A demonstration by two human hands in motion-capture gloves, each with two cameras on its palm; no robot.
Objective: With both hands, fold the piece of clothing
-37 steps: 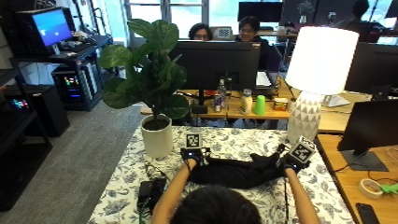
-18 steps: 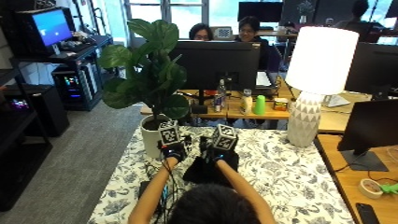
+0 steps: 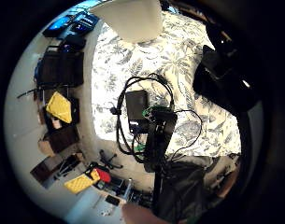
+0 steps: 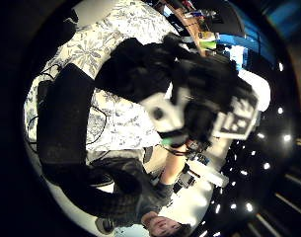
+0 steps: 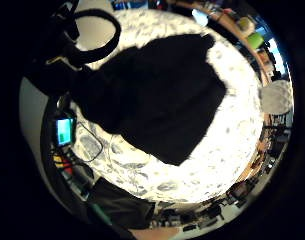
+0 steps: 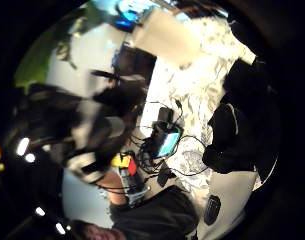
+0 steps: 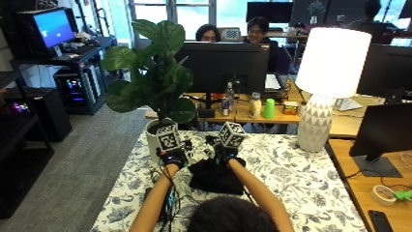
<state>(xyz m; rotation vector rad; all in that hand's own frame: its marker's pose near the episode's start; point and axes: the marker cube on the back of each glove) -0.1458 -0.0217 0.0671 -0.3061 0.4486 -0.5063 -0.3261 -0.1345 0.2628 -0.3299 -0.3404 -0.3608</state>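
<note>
A black garment (image 7: 215, 178) lies bunched in a folded heap on the floral tablecloth (image 7: 289, 174), just in front of the person. My right hand (image 7: 227, 154) is at its far edge and pinches the cloth there; the right little finger side view shows the garment (image 5: 162, 100) spread out below that palm. My left hand (image 7: 172, 157) hovers by the garment's far left corner, near the white plant pot. Its grip is hidden. The left thumb side view shows the right hand (image 4: 199, 108) with the dark cloth (image 4: 132, 66) beside it.
A potted plant (image 7: 154, 82) stands at the table's far left and a white lamp (image 7: 325, 72) at the far right. Cables and a small black device (image 3: 137, 105) lie on the cloth to the left. A monitor (image 7: 386, 140) stands at the right edge.
A second ago my hands were spread wide at the two ends of the garment. They came together at the left, folding the cloth over, and now sit low over the heap.
</note>
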